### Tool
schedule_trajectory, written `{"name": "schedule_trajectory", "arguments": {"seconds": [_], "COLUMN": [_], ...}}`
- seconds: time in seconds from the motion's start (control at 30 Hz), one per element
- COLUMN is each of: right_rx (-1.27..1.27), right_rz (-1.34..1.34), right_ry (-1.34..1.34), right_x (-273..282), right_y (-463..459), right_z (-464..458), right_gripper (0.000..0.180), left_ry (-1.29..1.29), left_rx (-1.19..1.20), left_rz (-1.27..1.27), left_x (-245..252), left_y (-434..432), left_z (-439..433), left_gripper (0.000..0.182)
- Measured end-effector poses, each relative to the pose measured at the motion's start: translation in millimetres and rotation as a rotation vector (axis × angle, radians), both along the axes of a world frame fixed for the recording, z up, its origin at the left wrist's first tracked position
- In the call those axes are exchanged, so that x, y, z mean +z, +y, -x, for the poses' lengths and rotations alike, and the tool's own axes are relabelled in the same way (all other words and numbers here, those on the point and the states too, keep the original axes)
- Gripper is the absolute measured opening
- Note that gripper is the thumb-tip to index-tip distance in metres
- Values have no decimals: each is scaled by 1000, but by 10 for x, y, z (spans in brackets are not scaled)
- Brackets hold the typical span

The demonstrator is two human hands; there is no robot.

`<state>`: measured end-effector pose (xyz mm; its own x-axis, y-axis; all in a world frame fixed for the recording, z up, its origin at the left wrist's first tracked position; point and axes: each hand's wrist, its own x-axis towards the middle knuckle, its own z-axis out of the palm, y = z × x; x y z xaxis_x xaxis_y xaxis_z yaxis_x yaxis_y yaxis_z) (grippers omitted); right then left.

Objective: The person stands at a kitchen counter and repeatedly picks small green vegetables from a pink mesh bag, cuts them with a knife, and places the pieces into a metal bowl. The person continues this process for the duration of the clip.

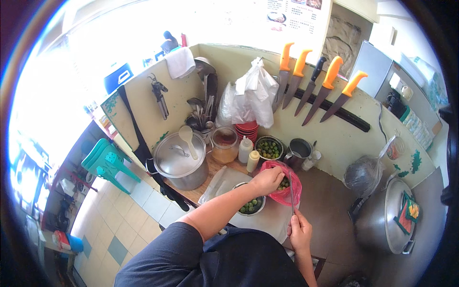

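My right hand (299, 229) grips the handle of a knife (291, 192), its narrow blade pointing away from me along the right side of a pink plastic bag (274, 166). Small green citrus fruits (284, 183) show inside the bag. Above the bag's mouth is my left hand (269, 179), fingers curled together; what they may hold is hidden. Under my left forearm sits a bowl (264, 207) of whole green citrus fruits (250, 207), partly covered by the arm. Behind the bag, a metal pot (259, 142) contains more fruits, some yellowish.
A large lidded pot (172, 158) with a pale ladle (188, 138) stands left, beside a jar (225, 149) and squeeze bottles (253, 160). Several knives (317, 97) hang on a wall rack (344, 116). At right are a metal mug (298, 150) and a big lidded pot (373, 219).
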<state>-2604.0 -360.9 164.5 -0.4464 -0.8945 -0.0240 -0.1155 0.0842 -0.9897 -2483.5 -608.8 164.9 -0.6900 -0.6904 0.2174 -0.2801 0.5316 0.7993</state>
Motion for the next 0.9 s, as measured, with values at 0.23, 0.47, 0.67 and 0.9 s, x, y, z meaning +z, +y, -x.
{"name": "schedule_trajectory", "arguments": {"seconds": [0.23,0.47,0.67,0.9], "right_rx": [-71,-150,-141,-6], "right_rz": [83,111,32,58], "right_ry": [-62,-161,-149,243], "right_x": [92,86,33,370], "right_y": [-91,43,89,22], "right_z": [-25,26,5,-178], "right_gripper": [44,43,46,39], "left_ry": [128,-369,288,886], "left_rx": [89,62,0,11], "left_rz": [64,10,-633,-1030], "left_x": [300,-393,-444,170], "left_y": [215,-82,-45,331], "left_z": [-175,119,-283,-728], "left_gripper": [31,51,31,35]}}
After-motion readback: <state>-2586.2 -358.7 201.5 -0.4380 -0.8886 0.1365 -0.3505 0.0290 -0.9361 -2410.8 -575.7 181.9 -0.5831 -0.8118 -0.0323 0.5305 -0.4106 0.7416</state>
